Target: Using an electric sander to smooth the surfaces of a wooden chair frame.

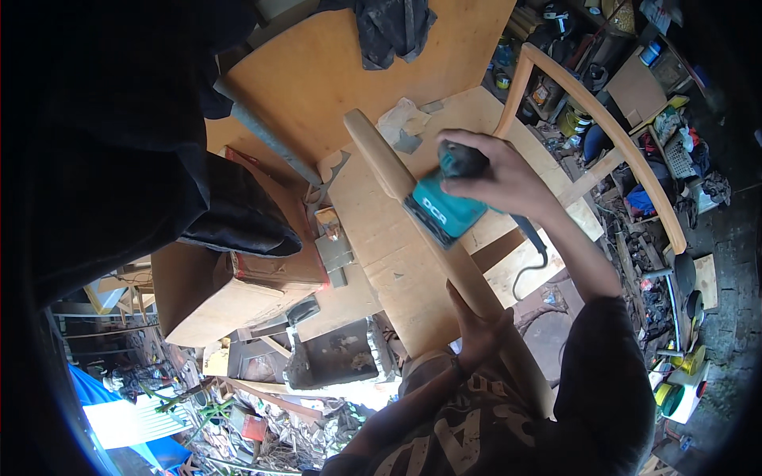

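- Sanding is the step in hand, by the look of it: the right hand point(496, 178) is curled over the top of a teal electric sander point(446, 208), pressing its flat pad onto a long curved wooden rail point(413, 210).
- The rail lies slantwise across the plywood counter point(373, 230), its far end up near a crumpled rag point(403, 123), its near end running down toward the person's chest.
- The left hand point(476, 329) is wrapped around the rail lower down, fingers closed about its edge, steadying it.
- The sander's dark cord point(532, 254) trails off to the right, over the counter's edge.
- The next move, I'd judge, calls for drawing the pad along the curve with even pressure while the lower hand keeps the rail from twisting; the cord should stay off the wood.
- A second bent wooden rail point(603, 127) arcs along the right side, apart from the work.
- Packages: small round tins, yellow and blue, point(502, 78) sit beyond the counter's far right corner; a white and blue bottle point(651, 53) stands further right; green and yellow containers point(675, 389) cluster on the floor at lower right. Any labels are too small to make out.
- A dark cloth point(393, 28) is heaped at the counter's far edge.
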Available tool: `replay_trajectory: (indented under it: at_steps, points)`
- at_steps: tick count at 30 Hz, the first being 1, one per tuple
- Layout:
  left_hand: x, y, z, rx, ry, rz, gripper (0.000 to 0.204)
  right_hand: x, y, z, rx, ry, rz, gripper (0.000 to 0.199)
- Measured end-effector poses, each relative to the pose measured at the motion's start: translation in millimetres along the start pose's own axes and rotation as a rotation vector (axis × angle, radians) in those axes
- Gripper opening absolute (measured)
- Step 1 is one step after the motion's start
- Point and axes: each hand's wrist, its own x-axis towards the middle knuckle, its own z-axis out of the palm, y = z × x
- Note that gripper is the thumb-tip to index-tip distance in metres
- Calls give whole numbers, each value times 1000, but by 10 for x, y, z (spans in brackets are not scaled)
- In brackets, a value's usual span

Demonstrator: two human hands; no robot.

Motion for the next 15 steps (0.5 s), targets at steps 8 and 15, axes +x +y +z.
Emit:
replay_trajectory:
  at_steps: [8,15]
  points:
    - [12,27,-10,-146,14,-94,125,425,17,165,-169,40,13,63]
    - [36,-112,33,37,20,28,126,2865,218,617,-504,70,60,64]
